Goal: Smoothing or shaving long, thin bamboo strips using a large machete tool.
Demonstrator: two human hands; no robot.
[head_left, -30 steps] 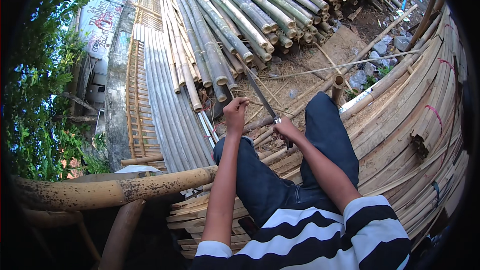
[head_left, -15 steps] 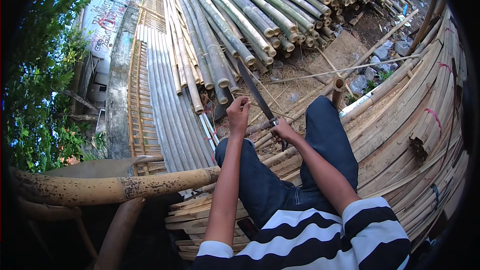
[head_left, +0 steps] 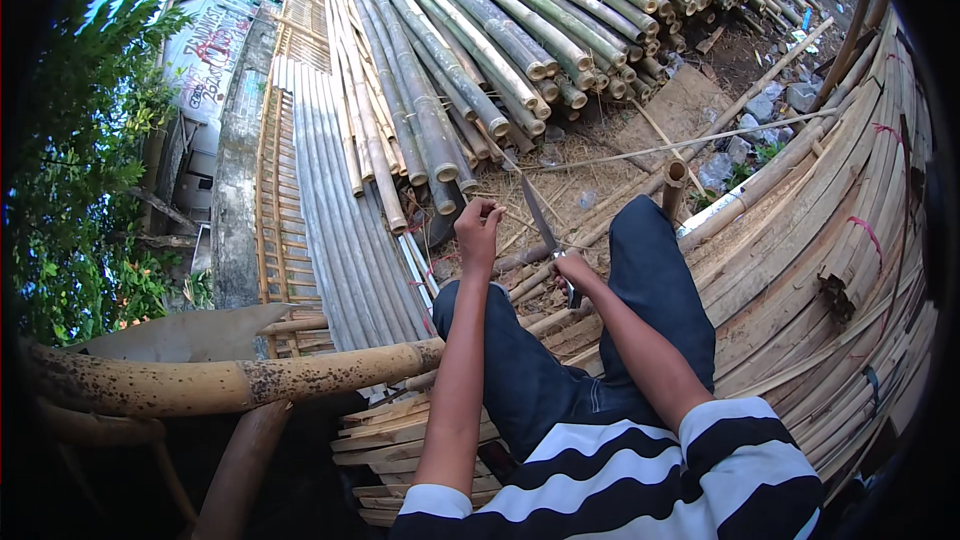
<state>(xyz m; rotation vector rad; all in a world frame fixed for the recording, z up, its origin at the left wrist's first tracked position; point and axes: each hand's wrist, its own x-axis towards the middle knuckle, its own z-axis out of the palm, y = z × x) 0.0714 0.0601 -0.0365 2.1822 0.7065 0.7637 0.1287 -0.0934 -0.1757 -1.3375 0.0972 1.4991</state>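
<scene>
My right hand (head_left: 577, 268) is closed around the handle of a machete (head_left: 541, 217), between my knees. Its long dark blade points up and away, slightly to the left, and the handle's end shows below my fist. Left of the blade, above my left knee, my left hand (head_left: 477, 227) is raised with thumb and fingers pinched together. A thin pale sliver seems to show at its fingertips, too small to make out for sure. The two hands are apart, and the blade does not touch my left hand.
A large stack of bamboo poles (head_left: 515, 45) lies ahead. Split bamboo slats (head_left: 800, 270) are piled at my right, beside an upright bamboo stub (head_left: 674, 185). Corrugated sheets (head_left: 335, 200) lie left, and a thick bamboo rail (head_left: 240, 383) crosses at near left.
The machete's tip has swung right and nearer, with the blade turned to show more of its side. My right hand has moved slightly nearer; my left hand stays pinched, shifted slightly.
</scene>
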